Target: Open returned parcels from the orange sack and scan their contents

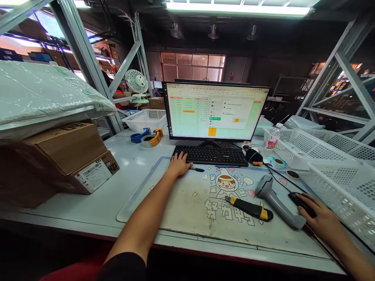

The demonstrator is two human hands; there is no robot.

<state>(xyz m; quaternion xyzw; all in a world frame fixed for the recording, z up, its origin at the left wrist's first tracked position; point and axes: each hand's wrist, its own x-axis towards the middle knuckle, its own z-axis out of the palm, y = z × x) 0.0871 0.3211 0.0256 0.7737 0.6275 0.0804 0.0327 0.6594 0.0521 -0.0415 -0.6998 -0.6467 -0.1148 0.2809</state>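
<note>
My left hand rests on the left end of the black keyboard, palm down, with its fingers apart over the keys. A black pen lies just beside its thumb. On the right, my right hand is wrapped over a black computer mouse. Left of the mouse lies a grey barcode scanner, and farther left a black and yellow utility knife. Both sit on the printed desk mat. Behind the keyboard a lit monitor displays a spreadsheet and a chat window.
Cardboard boxes stand at the left under a plastic-wrapped stack. Tape dispensers lie left of the monitor. White baskets line the right edge near a plastic bottle. A fan and a partly hidden person are behind.
</note>
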